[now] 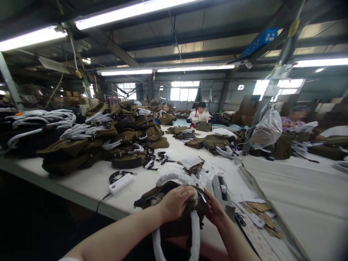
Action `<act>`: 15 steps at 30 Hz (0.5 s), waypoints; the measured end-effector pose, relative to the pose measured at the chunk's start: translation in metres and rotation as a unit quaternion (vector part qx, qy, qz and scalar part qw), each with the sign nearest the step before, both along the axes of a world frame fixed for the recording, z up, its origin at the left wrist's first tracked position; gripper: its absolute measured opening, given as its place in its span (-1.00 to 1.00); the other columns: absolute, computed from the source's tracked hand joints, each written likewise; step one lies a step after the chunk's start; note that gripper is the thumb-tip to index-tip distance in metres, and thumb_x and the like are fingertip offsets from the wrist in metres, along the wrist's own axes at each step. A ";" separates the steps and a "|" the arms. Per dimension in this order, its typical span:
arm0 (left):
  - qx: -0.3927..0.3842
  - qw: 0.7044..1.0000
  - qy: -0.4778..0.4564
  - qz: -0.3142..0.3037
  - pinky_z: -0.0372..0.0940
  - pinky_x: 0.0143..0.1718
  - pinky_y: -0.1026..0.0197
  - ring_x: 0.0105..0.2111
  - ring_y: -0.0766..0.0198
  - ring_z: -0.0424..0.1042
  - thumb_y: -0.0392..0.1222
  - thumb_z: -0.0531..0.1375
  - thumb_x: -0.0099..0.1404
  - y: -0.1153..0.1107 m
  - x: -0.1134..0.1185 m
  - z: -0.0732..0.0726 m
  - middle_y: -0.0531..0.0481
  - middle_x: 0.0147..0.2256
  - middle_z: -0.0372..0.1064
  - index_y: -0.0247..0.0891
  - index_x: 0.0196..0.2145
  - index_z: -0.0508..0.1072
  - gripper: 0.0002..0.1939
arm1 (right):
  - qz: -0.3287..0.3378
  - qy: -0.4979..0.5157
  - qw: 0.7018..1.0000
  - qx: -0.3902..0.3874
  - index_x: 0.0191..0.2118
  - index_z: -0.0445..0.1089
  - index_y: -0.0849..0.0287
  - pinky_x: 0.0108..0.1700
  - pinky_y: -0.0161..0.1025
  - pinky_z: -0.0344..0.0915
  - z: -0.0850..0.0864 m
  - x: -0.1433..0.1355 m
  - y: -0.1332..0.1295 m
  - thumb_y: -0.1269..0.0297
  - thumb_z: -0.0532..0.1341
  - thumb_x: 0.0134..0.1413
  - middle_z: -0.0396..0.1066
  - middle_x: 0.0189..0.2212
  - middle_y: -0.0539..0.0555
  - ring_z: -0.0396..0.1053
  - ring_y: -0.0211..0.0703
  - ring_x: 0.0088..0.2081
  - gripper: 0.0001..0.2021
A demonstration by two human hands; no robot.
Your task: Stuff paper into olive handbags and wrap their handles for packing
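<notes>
At table edge (87,194) — open bag (178,228), pale wad (194,200) inside; left hand (176,203) cupping it, right hand (214,210) gripping bag.

The left hand (176,202) hides part of the open bag's (178,229) mouth; one handle (195,232) (white-wrapped) runs past the lower edge. Markings on the blue box (259,41) are too small to read.

I see a lane over the bare white tabletop (145,178) between the white corded device (121,184) and the olive handbag (178,229), with heaped olive bags (81,152) walling off the far left. On the right, the grey tape dispenser (219,186) crowds the right hand (214,209) and blocks a low sideways pass, but I have broad open surface beyond the brown card pieces (265,217).
</notes>
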State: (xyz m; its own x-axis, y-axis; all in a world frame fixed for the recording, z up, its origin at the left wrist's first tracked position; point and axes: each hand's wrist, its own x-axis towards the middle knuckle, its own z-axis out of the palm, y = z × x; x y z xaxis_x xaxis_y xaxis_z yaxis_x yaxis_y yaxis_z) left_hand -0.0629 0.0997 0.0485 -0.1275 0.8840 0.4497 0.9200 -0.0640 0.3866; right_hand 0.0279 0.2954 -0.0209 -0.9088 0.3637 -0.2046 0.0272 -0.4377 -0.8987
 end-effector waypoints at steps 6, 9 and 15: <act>-0.071 0.996 -0.005 -0.062 0.15 0.20 0.20 0.11 0.22 0.33 -0.30 0.03 0.36 0.007 -0.005 0.000 -0.03 0.11 0.37 -0.19 0.06 0.40 -0.64 | 0.010 -0.004 1.000 -0.017 -0.71 -0.25 0.14 -0.77 -0.50 -0.19 0.001 0.006 0.006 -0.18 0.32 -0.19 -0.23 -0.85 -0.19 -0.25 -0.53 -0.77 -0.27; -0.161 0.981 -0.001 -0.104 0.19 0.17 0.19 0.11 0.17 0.34 -0.20 0.05 0.37 0.019 -0.011 -0.002 -0.07 0.13 0.34 -0.19 0.10 0.38 -0.63 | 0.002 -0.026 0.999 0.022 -0.71 -0.15 0.12 -0.77 -0.51 -0.18 0.004 0.008 0.008 -0.19 0.30 -0.17 -0.21 -0.84 -0.20 -0.23 -0.52 -0.77 -0.34; -0.255 0.957 0.125 -0.061 0.18 0.13 -0.09 0.14 -0.08 0.27 -0.23 0.08 0.29 0.037 -0.007 -0.013 -0.24 0.15 0.28 -0.32 -0.01 0.45 -0.66 | -0.036 -0.080 0.979 0.185 -0.63 0.00 0.09 -0.74 -0.44 -0.11 0.015 0.004 0.009 -0.30 0.13 -0.06 -0.13 -0.78 -0.20 -0.15 -0.45 -0.75 -0.44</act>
